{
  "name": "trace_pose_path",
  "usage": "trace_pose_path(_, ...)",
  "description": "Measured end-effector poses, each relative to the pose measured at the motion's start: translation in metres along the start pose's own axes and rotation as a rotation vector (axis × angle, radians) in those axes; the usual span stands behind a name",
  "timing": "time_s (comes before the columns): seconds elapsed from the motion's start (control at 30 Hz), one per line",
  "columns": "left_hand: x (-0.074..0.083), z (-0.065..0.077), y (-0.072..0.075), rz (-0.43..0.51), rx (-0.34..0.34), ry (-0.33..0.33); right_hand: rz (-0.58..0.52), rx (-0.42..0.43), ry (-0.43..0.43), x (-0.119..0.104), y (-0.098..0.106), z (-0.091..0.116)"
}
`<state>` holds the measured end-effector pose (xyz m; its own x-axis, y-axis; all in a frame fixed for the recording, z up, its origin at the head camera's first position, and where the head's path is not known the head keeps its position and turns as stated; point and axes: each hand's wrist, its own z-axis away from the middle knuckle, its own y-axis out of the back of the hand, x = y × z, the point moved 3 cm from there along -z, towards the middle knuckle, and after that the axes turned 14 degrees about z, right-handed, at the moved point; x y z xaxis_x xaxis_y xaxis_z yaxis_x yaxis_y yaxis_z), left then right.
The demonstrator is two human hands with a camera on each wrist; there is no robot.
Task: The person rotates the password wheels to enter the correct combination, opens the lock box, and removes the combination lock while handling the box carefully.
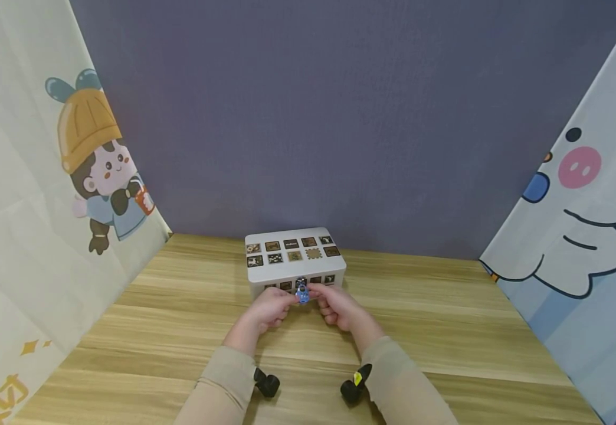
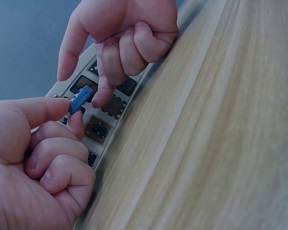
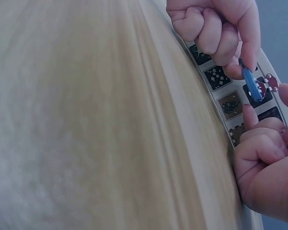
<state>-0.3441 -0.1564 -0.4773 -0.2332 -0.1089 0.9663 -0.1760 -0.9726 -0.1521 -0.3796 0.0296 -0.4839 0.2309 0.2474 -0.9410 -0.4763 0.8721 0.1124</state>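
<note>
A small blue padlock (image 1: 302, 294) is at the front of a white box (image 1: 287, 271) printed with brown and black square pictures. My left hand (image 1: 272, 306) pinches the padlock between thumb and forefinger, its other fingers folded in. Beside it, my right hand (image 1: 340, 307) holds its thumb and forefinger apart around the padlock's free end, with a gap visible in both wrist views. A metal latch (image 3: 272, 82) on the box's front shows next to the padlock in the right wrist view. Whether the shackle passes through it cannot be made out.
The box stands on a wood-grain table (image 1: 425, 336), near the grey back wall (image 1: 340, 118). Cartoon-printed cloths hang at the left (image 1: 16, 177) and right (image 1: 605, 248). Small black devices (image 1: 268, 385) are worn at both wrists.
</note>
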Motion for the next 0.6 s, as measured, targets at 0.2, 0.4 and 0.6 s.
trace_pose_path(0.2, -0.0005, -0.0015, 0.0005, 0.009, -0.006, 0.003, 0.002, -0.001, 0.008, 0.0015, 0.0021, -0.0013)
trace_pose_path(0.4, 0.0012, -0.0013, 0.0002, 0.002, -0.004, 0.003, 0.002, 0.009, 0.010, 0.0017, 0.0044, -0.0015)
trace_pose_path(0.6, 0.0005, -0.0020, 0.0001, -0.002, 0.000, 0.004, -0.002, 0.006, 0.007, 0.0018, 0.0049, -0.0012)
